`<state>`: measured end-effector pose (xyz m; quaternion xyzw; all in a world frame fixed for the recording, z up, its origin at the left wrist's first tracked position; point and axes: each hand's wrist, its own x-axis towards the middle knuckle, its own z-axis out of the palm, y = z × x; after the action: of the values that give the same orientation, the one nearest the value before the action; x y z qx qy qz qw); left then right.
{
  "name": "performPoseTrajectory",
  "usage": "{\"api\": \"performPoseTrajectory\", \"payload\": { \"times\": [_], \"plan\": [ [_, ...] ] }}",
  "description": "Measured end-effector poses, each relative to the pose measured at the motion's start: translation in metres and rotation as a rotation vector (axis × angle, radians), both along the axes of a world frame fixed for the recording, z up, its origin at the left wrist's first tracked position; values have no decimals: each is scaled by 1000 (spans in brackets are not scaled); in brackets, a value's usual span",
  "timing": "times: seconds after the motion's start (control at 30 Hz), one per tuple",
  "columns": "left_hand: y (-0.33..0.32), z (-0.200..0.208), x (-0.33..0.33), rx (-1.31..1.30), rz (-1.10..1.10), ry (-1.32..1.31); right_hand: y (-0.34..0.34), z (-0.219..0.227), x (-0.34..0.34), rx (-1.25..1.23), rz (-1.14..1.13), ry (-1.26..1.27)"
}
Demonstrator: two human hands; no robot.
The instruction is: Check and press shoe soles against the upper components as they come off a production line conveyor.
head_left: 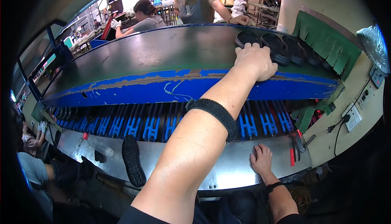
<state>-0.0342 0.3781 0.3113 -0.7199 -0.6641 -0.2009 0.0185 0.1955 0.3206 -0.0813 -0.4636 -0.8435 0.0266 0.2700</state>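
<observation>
Stretched out across the view, my left hand (255, 59) reaches onto the dark conveyor belt (163, 46). Its fingers curl over the near end of a black shoe sole (247, 37); the thumb is spread aside, and the underside of the grip is hidden. Several more black shoe soles (280, 49) sit in a row to its right. My right hand (262, 158) lies flat on the metal ledge (228, 163), holding nothing, with its fingers slightly apart. Another black shoe sole (132, 161) rests on the ledge farther left, its tread partly showing.
A blue frame edge (154, 87) borders the belt, above blue metal racks (150, 127). Red-handled tools (292, 156) lie right of my right hand; a clear bottle (102, 147) lies left. Green flaps (321, 40) hang at the belt's right end. Two people work across the belt.
</observation>
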Motion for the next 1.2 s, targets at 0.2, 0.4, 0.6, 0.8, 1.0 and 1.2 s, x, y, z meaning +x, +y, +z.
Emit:
{"api": "performPoseTrajectory", "payload": {
  "times": [0.2, 0.4, 0.6, 0.8, 1.0, 1.2],
  "plan": [
    [0, 1, -3, -2, 23, 2, 1, 3, -3, -30, -10, -2],
    [-1, 2, -1, -2, 34, 6, 3, 1, -2, -49, -7, 15],
    [-10, 2, 1, 4, 61, 19, -5, 1, 0, -64, -6, 31],
    [2, -1, -4, 10, 99, 105, 3, -13, -3, 77, -20, 60],
    [9, 25, -21, 72, 109, 89, 12, 19, -25, 4, 27, 84],
    [-8, 2, 7, 114, 78, 23, 6, -3, -2, -21, -27, 27]
  ]
}}
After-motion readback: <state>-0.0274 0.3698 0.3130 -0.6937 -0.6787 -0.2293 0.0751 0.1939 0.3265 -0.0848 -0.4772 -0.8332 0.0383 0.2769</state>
